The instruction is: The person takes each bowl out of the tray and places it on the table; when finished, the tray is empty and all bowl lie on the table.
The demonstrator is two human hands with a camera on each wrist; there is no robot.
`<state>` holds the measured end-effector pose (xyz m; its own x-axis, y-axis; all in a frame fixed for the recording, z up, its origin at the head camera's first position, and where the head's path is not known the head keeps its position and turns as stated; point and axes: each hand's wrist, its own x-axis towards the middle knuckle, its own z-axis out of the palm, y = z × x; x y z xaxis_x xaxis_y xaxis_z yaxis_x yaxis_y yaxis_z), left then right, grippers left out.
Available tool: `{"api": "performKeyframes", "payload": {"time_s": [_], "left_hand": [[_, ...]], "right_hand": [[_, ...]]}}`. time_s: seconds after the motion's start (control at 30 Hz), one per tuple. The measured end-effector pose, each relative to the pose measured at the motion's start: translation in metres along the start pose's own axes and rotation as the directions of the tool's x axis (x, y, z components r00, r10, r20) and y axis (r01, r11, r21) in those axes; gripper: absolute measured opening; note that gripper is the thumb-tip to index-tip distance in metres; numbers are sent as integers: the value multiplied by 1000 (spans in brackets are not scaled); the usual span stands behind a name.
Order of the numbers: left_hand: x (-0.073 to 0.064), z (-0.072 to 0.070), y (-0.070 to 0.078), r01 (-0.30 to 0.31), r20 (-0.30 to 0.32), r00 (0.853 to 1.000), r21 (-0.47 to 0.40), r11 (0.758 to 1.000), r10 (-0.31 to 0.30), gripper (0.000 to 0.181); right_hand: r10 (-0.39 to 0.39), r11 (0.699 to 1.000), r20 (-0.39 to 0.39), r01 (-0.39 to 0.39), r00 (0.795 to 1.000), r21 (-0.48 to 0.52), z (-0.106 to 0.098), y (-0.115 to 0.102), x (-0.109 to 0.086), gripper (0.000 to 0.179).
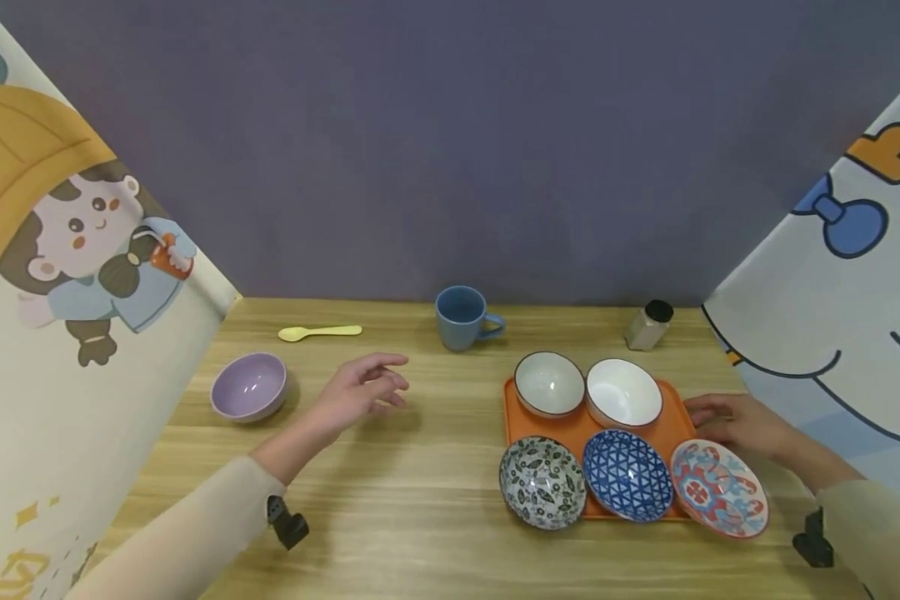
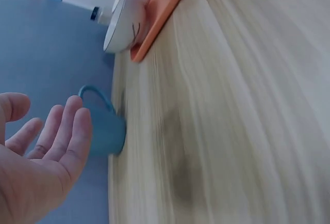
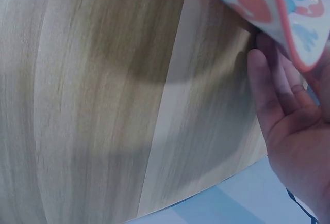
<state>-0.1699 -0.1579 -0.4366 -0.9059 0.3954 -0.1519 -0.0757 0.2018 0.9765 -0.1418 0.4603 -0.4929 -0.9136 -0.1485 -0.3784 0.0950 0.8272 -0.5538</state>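
My left hand (image 1: 363, 387) hovers over the wooden table, fingers loosely spread, holding nothing. In the left wrist view, its fingers (image 2: 67, 131) overlap the blue mug (image 2: 105, 131). At the right edge of the orange tray (image 1: 675, 404) is my right hand (image 1: 735, 423), its fingertips right at the rim. Close to this hand, the red-and-blue patterned bowl (image 1: 720, 487) juts past the tray's corner; in the right wrist view it partly hides the fingers (image 3: 265, 90). The tray also bears a grey-white bowl (image 1: 549, 383), a white bowl (image 1: 624, 393), a blue patterned bowl (image 1: 627, 475) and a leaf-patterned bowl (image 1: 542, 482).
The blue mug (image 1: 461, 319) stands near the back wall, handle to the right. A black-capped jar (image 1: 648, 327) is behind the tray on the right. A yellow spoon (image 1: 318, 332) and a purple bowl (image 1: 250, 387) lie at the left. Decorated panels flank both sides.
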Motion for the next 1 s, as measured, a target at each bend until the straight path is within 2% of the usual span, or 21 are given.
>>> {"api": "performKeyframes", "payload": {"time_s": [0.23, 0.4, 0.6, 0.73, 1.0], "left_hand": [[45, 41, 8, 34, 75, 997, -51, 998, -30, 46], [68, 70, 10, 69, 157, 986, -96, 993, -53, 53], [93, 95, 5, 106, 189, 978, -106, 989, -85, 63], [103, 107, -2, 135, 206, 972, -88, 987, -115, 67], [111, 125, -12, 184, 219, 963, -109, 977, -157, 71]], "right_hand": [[-23, 1000, -3, 23, 1000, 3, -1, -2, 2, 53], [-22, 1000, -4, 22, 1000, 16, 1, 0, 1, 53], [-32, 999, -4, 32, 999, 29, 2, 3, 0, 54], [-37, 998, -2, 37, 999, 43, 3, 2, 0, 54], [-45, 999, -16, 45, 999, -10, 3, 2, -1, 51]]}}
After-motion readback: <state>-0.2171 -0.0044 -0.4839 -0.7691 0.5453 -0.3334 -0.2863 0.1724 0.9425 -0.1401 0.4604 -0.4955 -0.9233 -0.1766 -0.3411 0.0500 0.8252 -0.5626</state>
